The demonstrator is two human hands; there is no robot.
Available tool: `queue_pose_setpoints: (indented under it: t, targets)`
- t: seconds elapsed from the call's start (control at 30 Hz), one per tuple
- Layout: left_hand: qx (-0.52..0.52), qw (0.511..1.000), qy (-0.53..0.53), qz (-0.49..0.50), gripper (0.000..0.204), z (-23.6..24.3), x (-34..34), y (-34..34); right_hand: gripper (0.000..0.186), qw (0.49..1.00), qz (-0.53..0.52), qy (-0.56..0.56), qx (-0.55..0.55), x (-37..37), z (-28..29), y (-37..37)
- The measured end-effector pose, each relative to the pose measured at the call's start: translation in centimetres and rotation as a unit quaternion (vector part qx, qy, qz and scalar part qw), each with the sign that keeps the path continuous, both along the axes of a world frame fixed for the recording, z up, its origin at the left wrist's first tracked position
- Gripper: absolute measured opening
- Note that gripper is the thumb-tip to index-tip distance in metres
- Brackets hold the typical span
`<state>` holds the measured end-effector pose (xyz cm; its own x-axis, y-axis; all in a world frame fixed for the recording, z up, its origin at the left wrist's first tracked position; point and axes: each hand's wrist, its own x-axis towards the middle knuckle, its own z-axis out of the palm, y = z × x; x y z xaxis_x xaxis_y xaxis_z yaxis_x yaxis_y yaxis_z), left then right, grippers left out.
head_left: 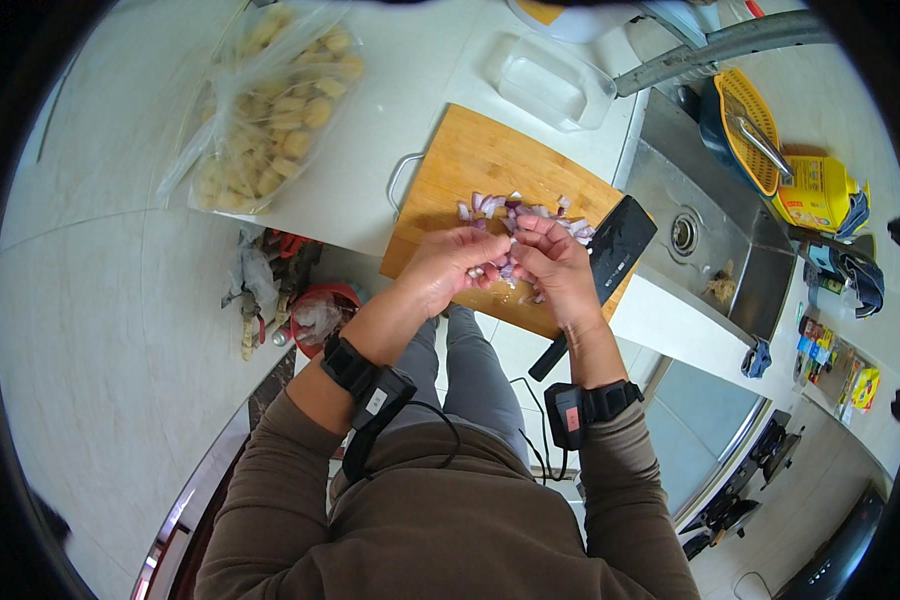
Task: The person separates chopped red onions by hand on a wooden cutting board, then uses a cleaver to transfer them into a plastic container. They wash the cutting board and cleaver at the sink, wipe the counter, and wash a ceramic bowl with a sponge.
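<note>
My left hand (457, 264) and my right hand (558, 265) meet over a wooden cutting board (470, 150), fingertips pinched close together. A small pale bit, apparently a piece of red onion, shows between them; the fingers partly hide it. Chopped red onion (490, 204) lies loose on the board behind and beneath my hands. A black cleaver (622, 245) rests at the board's right side, its handle toward me and passing beside my right wrist. The board has a metal handle (398, 185) on its left edge.
A clear bag of peeled potato-like pieces (280, 120) lies at the back left. Behind the board stands a clear plastic tub (555, 82). On the right is a steel sink (660, 150) with a yellow basket (748, 125) and yellow container (818, 195). A red bin (322, 300) stands below left.
</note>
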<state>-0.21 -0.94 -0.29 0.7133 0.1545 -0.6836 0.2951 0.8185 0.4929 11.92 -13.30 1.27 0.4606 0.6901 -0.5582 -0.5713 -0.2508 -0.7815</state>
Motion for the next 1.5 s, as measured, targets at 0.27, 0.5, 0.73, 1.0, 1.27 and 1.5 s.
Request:
queue_pose_setpoints:
  t: [0.27,0.5,0.73,1.0,1.27,1.5]
  targets:
    - [0.014,0.999,0.026,-0.019,0.021,0.5,0.0,0.0,0.035,0.999,0.004,-0.025,0.034,-0.4,-0.6,0.2]
    - [-0.003,0.998,0.055,-0.014,0.031,-0.1,-0.8,0.4,0.03,0.998,-0.017,-0.067,0.011,-0.9,-0.2,-0.7]
    - [-0.042,0.999,0.0,-0.022,0.026,-0.2,-2.9,-0.6,0.018,0.918,0.161,-0.357,0.057,-3.3,-0.1,-2.2]
    - [-0.049,0.997,-0.009,-0.054,0.023,-0.7,-4.5,-0.3,0.016,0.808,0.116,-0.57,-0.099,-2.6,-0.1,-2.1]
    - [-0.025,0.997,-0.008,-0.067,0.032,-0.5,-4.1,-0.4,0.015,0.732,0.189,-0.629,-0.181,-2.9,0.0,-1.0]
    - [-0.005,1.0,0.003,-0.028,0.025,-0.6,-4.6,-0.1,0.027,0.68,0.206,-0.665,-0.232,-3.8,-0.2,-0.7]
